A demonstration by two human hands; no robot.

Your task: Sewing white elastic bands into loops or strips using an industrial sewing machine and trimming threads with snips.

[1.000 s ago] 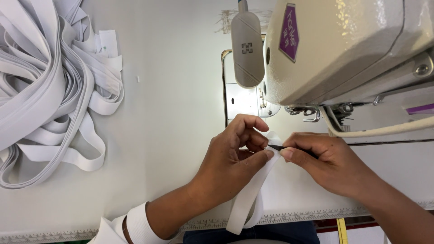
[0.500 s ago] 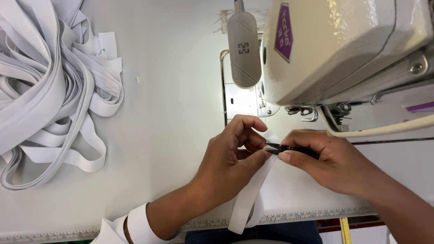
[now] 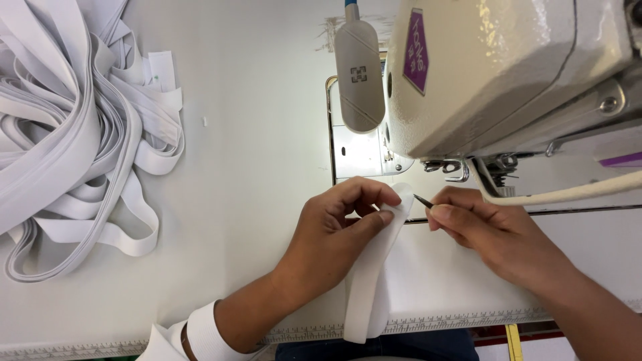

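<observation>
Head view: left hand [image 3: 328, 241] pinches white band [image 3: 374, 267]; right hand [image 3: 495, 230] holds pick [image 3: 422, 200].

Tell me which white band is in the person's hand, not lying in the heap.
The single white band pinched by the left hand near the sewing machine, hanging over the table's front edge; the rest lie tangled in the heap at far left.

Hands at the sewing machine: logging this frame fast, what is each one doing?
Left hand: closed, pinching the folded end of the white elastic band.
Right hand: closed on a thin dark pointed tool.
</observation>
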